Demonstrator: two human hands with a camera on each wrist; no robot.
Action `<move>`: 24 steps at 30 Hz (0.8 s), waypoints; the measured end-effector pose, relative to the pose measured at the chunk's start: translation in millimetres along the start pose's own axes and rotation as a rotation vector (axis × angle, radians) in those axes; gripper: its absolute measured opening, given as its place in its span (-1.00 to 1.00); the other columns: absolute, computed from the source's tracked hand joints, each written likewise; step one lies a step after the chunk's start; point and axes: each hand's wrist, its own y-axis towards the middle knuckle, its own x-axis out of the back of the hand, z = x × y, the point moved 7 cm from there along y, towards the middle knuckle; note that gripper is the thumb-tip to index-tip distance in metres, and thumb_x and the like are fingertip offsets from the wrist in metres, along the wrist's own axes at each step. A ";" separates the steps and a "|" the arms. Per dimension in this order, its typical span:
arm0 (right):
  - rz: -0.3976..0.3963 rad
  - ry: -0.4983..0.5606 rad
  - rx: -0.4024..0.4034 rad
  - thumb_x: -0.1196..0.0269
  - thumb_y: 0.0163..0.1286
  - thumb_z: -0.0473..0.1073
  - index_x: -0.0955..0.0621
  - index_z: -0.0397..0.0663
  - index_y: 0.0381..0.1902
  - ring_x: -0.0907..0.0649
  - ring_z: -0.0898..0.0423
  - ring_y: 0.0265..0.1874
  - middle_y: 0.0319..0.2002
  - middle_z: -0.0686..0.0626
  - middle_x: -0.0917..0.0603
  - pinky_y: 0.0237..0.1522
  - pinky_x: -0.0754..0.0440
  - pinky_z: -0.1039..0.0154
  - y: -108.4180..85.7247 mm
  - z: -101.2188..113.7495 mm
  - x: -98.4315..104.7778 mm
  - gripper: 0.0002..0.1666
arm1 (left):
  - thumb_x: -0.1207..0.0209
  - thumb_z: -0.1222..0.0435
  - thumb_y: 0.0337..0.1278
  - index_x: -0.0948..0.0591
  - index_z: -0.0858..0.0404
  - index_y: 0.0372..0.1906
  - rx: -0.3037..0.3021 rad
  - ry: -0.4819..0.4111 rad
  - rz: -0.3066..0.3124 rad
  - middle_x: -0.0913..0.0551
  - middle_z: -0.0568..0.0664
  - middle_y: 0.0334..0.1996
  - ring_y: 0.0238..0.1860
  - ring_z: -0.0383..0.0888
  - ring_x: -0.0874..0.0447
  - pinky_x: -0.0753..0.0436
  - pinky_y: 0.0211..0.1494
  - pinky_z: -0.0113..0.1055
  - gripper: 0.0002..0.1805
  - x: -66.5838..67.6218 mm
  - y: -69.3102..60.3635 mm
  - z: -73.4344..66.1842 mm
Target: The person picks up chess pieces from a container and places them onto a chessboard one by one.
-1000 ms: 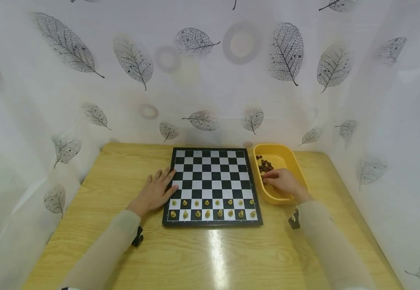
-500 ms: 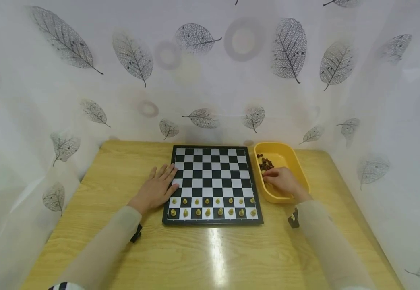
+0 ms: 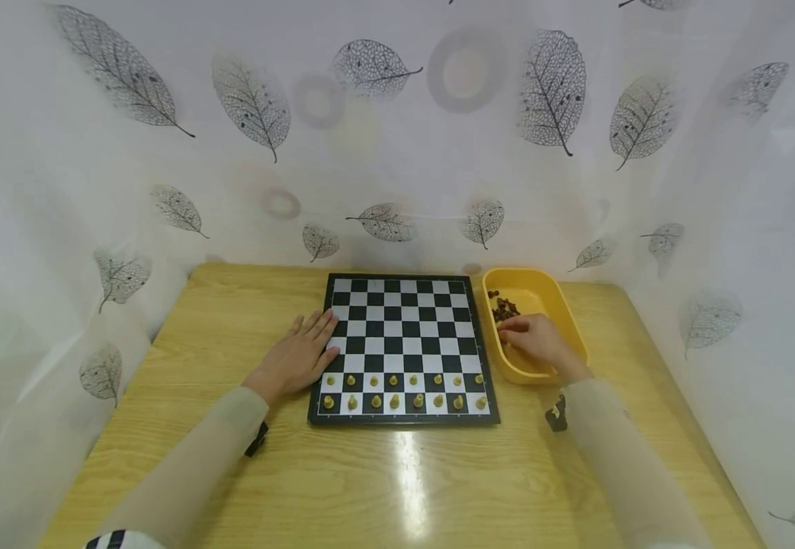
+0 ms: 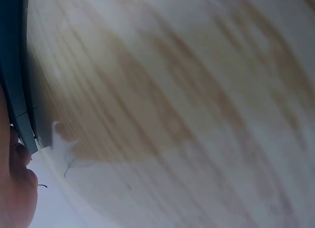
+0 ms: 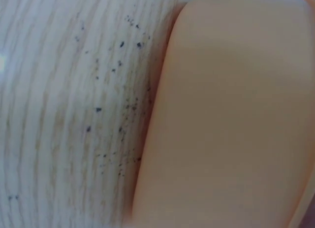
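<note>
A chessboard [image 3: 403, 424] lies on the table, with two rows of small yellowish pieces [image 3: 418, 400] standing along its near side. My left hand [image 3: 294, 358] lies flat with fingers spread, fingertips on the board's left edge. In the left wrist view, part of that hand [image 4: 22, 203] shows beside the dark board edge [image 4: 12, 75]. My right hand [image 3: 537, 339] reaches into a yellow bin [image 3: 578, 335], fingertips close together beside a heap of dark reddish pieces [image 3: 505, 309]. Whether those fingertips pinch a piece is hidden. The bin's outer wall [image 5: 226, 114] fills much of the right wrist view.
A pale curtain [image 3: 397, 137] with leaf prints surrounds the wooden table [image 3: 328, 480] at the back and sides. The bin stands close to the board's right edge. Small dark specks [image 5: 120, 129] dot the surface beside the bin in the right wrist view.
The head view has shifted slightly, so board and bin appear a little higher. My right hand stays in the bin beside the dark pieces; my left hand stays on the board's edge.
</note>
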 end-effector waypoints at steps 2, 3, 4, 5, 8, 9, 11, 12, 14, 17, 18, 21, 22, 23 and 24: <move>-0.006 0.005 -0.004 -0.33 0.51 -0.11 -0.78 -0.21 0.04 -0.70 -0.09 -0.03 0.03 -0.27 -0.80 0.06 -0.64 0.13 -0.8 3.0 1.6 -0.69 | 0.28 -0.08 0.72 -0.01 0.33 0.70 -0.003 0.000 0.001 0.07 0.16 0.73 0.73 0.20 0.11 0.11 0.76 0.15 -0.23 0.0 0.2 -0.3; -0.012 0.010 -0.005 -0.33 0.51 -0.11 -0.78 -0.22 0.02 -0.70 -0.10 -0.04 0.02 -0.27 -0.81 0.06 -0.64 0.12 -1.2 4.6 2.7 -0.69 | 0.28 -0.07 0.72 -0.01 0.33 0.70 -0.005 -0.002 0.000 0.07 0.17 0.73 0.73 0.21 0.11 0.11 0.76 0.15 -0.23 0.2 0.2 -0.4; -0.017 0.015 -0.002 -0.32 0.51 -0.12 -0.77 -0.23 0.01 -0.70 -0.11 -0.04 0.01 -0.27 -0.81 0.07 -0.64 0.10 -1.5 6.3 3.8 -0.70 | 0.28 -0.07 0.72 -0.01 0.33 0.70 -0.006 -0.003 -0.002 0.06 0.17 0.73 0.73 0.21 0.11 0.10 0.76 0.15 -0.24 0.3 0.2 -0.4; -0.027 0.019 -0.002 -0.33 0.51 -0.13 -0.77 -0.23 0.00 -0.71 -0.11 -0.04 -0.01 -0.27 -0.81 0.09 -0.64 0.07 -1.9 7.5 5.3 -0.71 | 0.27 -0.07 0.72 -0.01 0.33 0.70 -0.007 -0.003 -0.003 0.06 0.17 0.73 0.73 0.21 0.11 0.10 0.76 0.15 -0.23 0.2 0.2 -0.4; -0.043 0.028 0.011 -0.33 0.50 -0.14 -0.76 -0.25 -0.03 -0.71 -0.15 -0.04 -0.04 -0.27 -0.81 0.11 -0.66 -0.02 -3.5 12.0 10.1 -0.72 | 0.27 -0.06 0.72 -0.02 0.34 0.69 -0.011 -0.005 -0.004 0.06 0.18 0.72 0.73 0.21 0.11 0.09 0.76 0.14 -0.24 -0.4 0.5 -0.1; -0.046 0.032 0.011 -0.32 0.50 -0.13 -0.75 -0.25 -0.04 -0.71 -0.15 -0.05 -0.04 -0.27 -0.80 0.11 -0.66 -0.05 -3.8 12.7 11.5 -0.73 | 0.27 -0.06 0.72 -0.02 0.35 0.69 -0.012 -0.005 -0.002 0.06 0.19 0.72 0.73 0.20 0.11 0.08 0.76 0.13 -0.24 -0.8 0.6 0.0; -0.053 0.042 0.007 -0.31 0.52 -0.14 -0.73 -0.24 -0.02 -0.71 -0.14 -0.04 -0.04 -0.26 -0.79 0.13 -0.67 -0.06 -4.0 12.9 13.9 -0.73 | 0.27 -0.05 0.73 -0.01 0.36 0.69 -0.014 -0.001 0.003 0.06 0.20 0.72 0.73 0.21 0.11 0.08 0.76 0.13 -0.24 -1.7 0.9 0.2; -0.053 0.047 0.006 -0.30 0.53 -0.14 -0.72 -0.25 -0.01 -0.71 -0.13 -0.06 -0.04 -0.26 -0.79 0.11 -0.69 -0.04 -3.8 12.9 14.8 -0.73 | 0.27 -0.05 0.73 -0.01 0.36 0.69 -0.015 0.000 0.006 0.06 0.20 0.72 0.73 0.21 0.11 0.08 0.76 0.13 -0.24 -2.0 1.0 0.2; -0.056 0.060 -0.003 -0.28 0.55 -0.14 -0.69 -0.24 0.02 -0.72 -0.10 -0.08 -0.05 -0.25 -0.78 0.07 -0.70 0.03 -3.2 12.1 15.9 -0.73 | 0.26 -0.04 0.73 -0.02 0.38 0.69 -0.018 0.003 0.005 0.05 0.22 0.72 0.73 0.22 0.10 0.06 0.76 0.14 -0.24 -2.1 1.1 0.0; -0.068 0.078 -0.009 -0.26 0.57 -0.15 -0.66 -0.25 0.04 -0.74 -0.08 -0.13 -0.06 -0.26 -0.78 0.00 -0.71 0.14 -1.7 12.1 18.3 -0.73 | 0.24 -0.02 0.72 -0.04 0.39 0.68 -0.020 0.005 0.002 0.04 0.24 0.71 0.72 0.24 0.08 0.04 0.75 0.15 -0.24 -1.8 1.2 -0.2; -0.072 0.081 -0.008 -0.26 0.57 -0.15 -0.65 -0.25 0.04 -0.74 -0.08 -0.13 -0.05 -0.26 -0.77 0.00 -0.70 0.16 -1.4 12.9 19.2 -0.73 | 0.23 -0.02 0.72 -0.04 0.40 0.68 -0.022 0.005 -0.002 0.03 0.25 0.71 0.72 0.24 0.07 0.04 0.75 0.16 -0.24 -1.4 1.0 -0.3; -0.089 0.084 -0.018 -0.26 0.57 -0.16 -0.65 -0.27 0.04 -0.72 -0.12 -0.07 -0.03 -0.28 -0.76 0.04 -0.71 0.11 0.3 14.0 22.0 -0.73 | 0.23 -0.02 0.72 -0.04 0.39 0.68 -0.021 0.012 0.001 0.03 0.24 0.71 0.72 0.24 0.07 0.03 0.75 0.16 -0.24 -1.4 1.1 -0.4; -0.095 0.082 -0.018 -0.27 0.56 -0.16 -0.65 -0.27 0.05 -0.72 -0.14 -0.04 -0.01 -0.29 -0.76 0.06 -0.72 0.07 0.9 15.1 22.7 -0.72 | 0.22 -0.02 0.72 -0.04 0.40 0.68 -0.021 0.014 0.001 0.03 0.25 0.71 0.72 0.24 0.07 0.02 0.75 0.16 -0.24 -1.3 1.0 -0.4; -0.100 0.079 -0.016 -0.27 0.56 -0.17 -0.65 -0.28 0.05 -0.71 -0.16 -0.02 -0.01 -0.30 -0.76 0.08 -0.72 0.04 1.5 16.2 23.7 -0.72 | 0.23 -0.02 0.72 -0.04 0.40 0.68 -0.022 0.014 0.000 0.02 0.25 0.71 0.72 0.24 0.06 0.02 0.75 0.16 -0.24 -1.3 1.0 -0.6; -0.105 0.070 -0.016 -0.28 0.55 -0.16 -0.65 -0.28 0.05 -0.71 -0.17 0.00 0.01 -0.30 -0.76 0.11 -0.71 0.02 2.3 17.5 24.6 -0.71 | 0.23 -0.03 0.72 -0.04 0.39 0.68 -0.021 0.015 0.000 0.03 0.24 0.71 0.72 0.24 0.07 0.02 0.75 0.16 -0.24 -1.4 1.0 -0.6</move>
